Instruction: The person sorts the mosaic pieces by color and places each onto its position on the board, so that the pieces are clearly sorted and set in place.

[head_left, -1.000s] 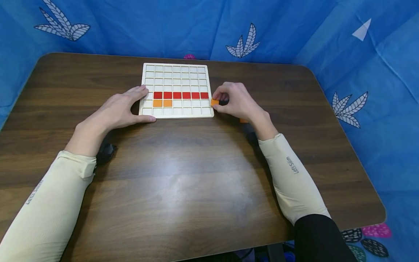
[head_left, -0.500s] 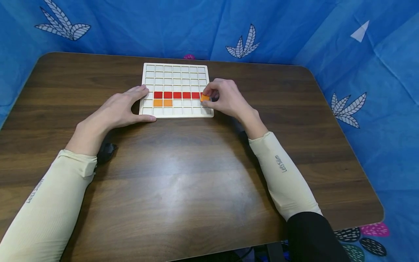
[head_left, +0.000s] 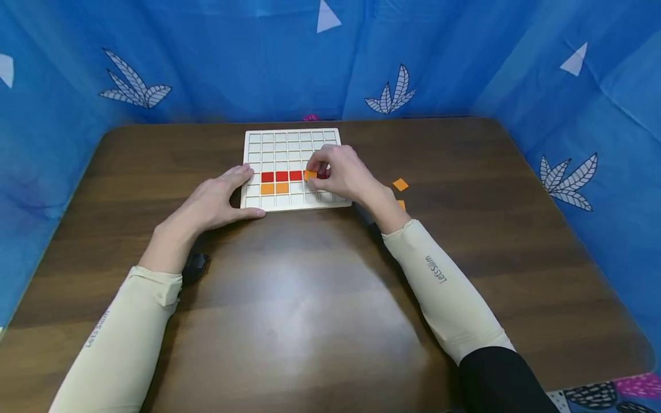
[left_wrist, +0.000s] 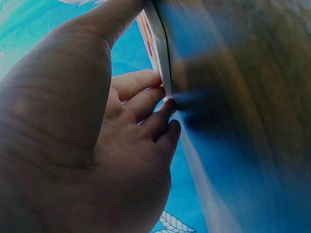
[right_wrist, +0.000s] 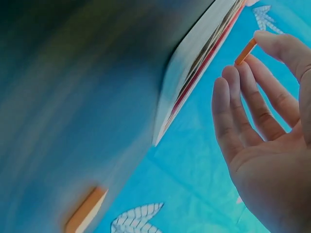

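A white grid board [head_left: 267,155] lies towards the back of the table. One of its rows holds red tiles [head_left: 281,176], and two orange tiles [head_left: 275,188] sit in the row in front. My left hand [head_left: 203,203] rests at the board's left corner, fingers along the left side and thumb at the front edge; in the left wrist view its fingers touch the board's edge. My right hand [head_left: 345,172] pinches an orange square tile [right_wrist: 246,51] between thumb and fingertips above the board, hiding part of the red row. The right wrist view shows the tile apart from the board.
Two loose orange tiles, one turned cornerwise [head_left: 400,184] and one partly hidden by the right wrist [head_left: 401,204], lie right of the board. The brown table [head_left: 289,298] backs onto a blue patterned curtain [head_left: 232,63]. A black device [head_left: 196,267] sits under the left wrist.
My right hand has carried the orange tile left from beside the board to over its grid. The left hand keeps its place at the corner. The head view has shifted, with the scene lower.
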Motion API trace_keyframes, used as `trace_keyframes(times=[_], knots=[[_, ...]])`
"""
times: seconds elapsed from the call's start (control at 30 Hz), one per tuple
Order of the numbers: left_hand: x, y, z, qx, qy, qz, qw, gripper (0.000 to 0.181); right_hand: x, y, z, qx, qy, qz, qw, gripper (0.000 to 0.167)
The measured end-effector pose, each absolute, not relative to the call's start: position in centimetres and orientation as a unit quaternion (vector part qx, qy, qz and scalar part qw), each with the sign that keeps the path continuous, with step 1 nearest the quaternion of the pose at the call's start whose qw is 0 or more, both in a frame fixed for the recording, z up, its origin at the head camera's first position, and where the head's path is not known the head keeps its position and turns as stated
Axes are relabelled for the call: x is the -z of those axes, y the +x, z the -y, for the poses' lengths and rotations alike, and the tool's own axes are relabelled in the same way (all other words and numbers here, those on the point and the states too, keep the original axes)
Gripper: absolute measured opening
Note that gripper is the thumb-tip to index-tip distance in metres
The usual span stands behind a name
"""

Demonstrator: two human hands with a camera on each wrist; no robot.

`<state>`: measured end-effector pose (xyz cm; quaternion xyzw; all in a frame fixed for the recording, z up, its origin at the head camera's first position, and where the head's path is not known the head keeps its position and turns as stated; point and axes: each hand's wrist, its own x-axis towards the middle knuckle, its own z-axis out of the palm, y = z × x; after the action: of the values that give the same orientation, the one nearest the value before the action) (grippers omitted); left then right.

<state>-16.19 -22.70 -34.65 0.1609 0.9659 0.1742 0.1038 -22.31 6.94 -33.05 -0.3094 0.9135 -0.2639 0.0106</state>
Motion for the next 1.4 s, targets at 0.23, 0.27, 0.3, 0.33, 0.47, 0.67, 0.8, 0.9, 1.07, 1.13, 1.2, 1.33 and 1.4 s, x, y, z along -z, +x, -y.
trace_keyframes(times=[0.23,0.27,0.3,0.33,0.47,0.67,0.8,0.9,1.07,1.13,1.2,1.33,1.4], knots=[[37.9,-13.7,21.8,-0.208,0.149,-0.960,0.116,0.106,35.6,-20.1,-5.6,0.244,-0.348,-0.904,0.041,0.018],[38.2,-13.5,21.7,-0.210,0.149,-0.959,0.116,0.106,35.8,-19.8,-5.6,0.243,-0.348,-0.904,0.046,0.018],[38.4,-13.4,21.6,-0.210,0.149,-0.959,0.118,0.106,36.1,-19.6,-5.7,0.240,-0.346,-0.905,0.051,0.017],[38.7,-13.2,21.5,-0.211,0.150,-0.959,0.119,0.106,36.4,-19.3,-5.8,0.240,-0.342,-0.906,0.057,0.017],[39.6,-12.7,21.0,-0.218,0.153,-0.956,0.122,0.105,37.4,-18.3,-6.3,0.246,-0.319,-0.911,0.087,0.018],[40.2,-11.7,20.8,-0.214,0.167,-0.953,0.132,0.104,38.6,-16.8,-6.3,0.264,-0.297,-0.912,0.106,0.021],[39.6,-12.1,20.9,-0.209,0.171,-0.954,0.128,0.103,38.3,-16.7,-6.0,0.266,-0.301,-0.911,0.089,0.020],[38.7,-12.9,20.8,-0.207,0.170,-0.956,0.120,0.104,37.4,-17.3,-5.9,0.264,-0.305,-0.912,0.070,0.021],[37.3,-14.4,21.0,-0.199,0.169,-0.959,0.109,0.105,36.1,-18.8,-5.7,0.267,-0.315,-0.909,0.053,0.020],[36.8,-14.8,21.2,-0.195,0.167,-0.961,0.106,0.105,35.7,-19.4,-5.5,0.268,-0.323,-0.906,0.047,0.020],[36.4,-15.2,21.5,-0.191,0.164,-0.962,0.103,0.106,35.4,-19.9,-5.3,0.269,-0.329,-0.904,0.041,0.019],[35.4,-15.8,22.3,-0.187,0.161,-0.964,0.097,0.107,34.5,-20.8,-4.6,0.265,-0.336,-0.903,0.034,0.019],[34.8,-16.0,22.8,-0.186,0.158,-0.966,0.087,0.108,34.1,-21.2,-4.0,0.266,-0.340,-0.902,0.028,0.019]])
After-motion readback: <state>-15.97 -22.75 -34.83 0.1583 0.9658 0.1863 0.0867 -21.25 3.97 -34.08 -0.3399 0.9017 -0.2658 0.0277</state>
